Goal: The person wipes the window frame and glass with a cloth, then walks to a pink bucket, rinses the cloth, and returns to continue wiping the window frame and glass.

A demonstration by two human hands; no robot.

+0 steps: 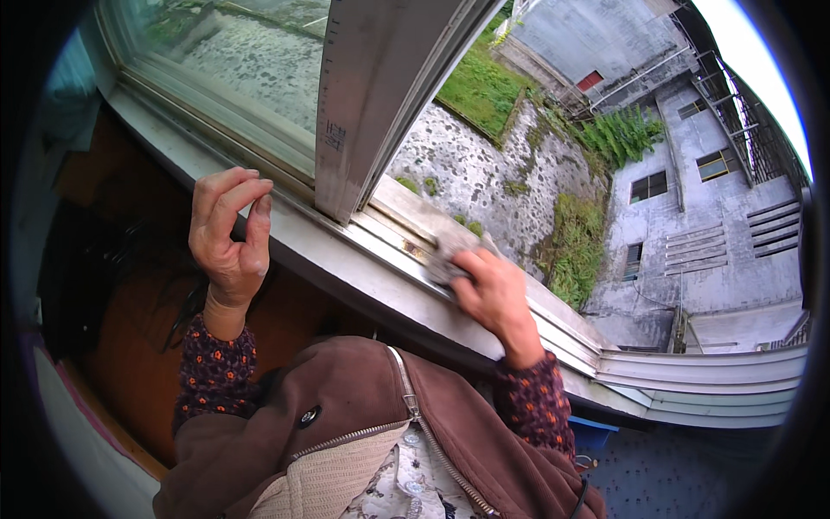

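Note:
My right hand (496, 292) grips a crumpled grey rag (449, 256), which is slightly blurred. The rag lies against the sliding window's bottom track (389, 227), at the open side of the window. Dirt and a brownish stain (412, 248) show in the track just left of the rag. My left hand (227, 230) is raised near the inner window sill (292, 237), its fingers loosely curled with nothing between them. Close by stands the upright frame (366, 110) of the sliding sash, which bears printed writing. The sash's glass pane (240, 71) covers the upper left.
Through the opening lie a stained concrete surface (467, 156), grass (486, 84) and a grey building (700, 233). Below the sill at left are a reddish-brown surface (142, 298) and a dark object (78, 272). A blue object (593, 431) sits at lower right.

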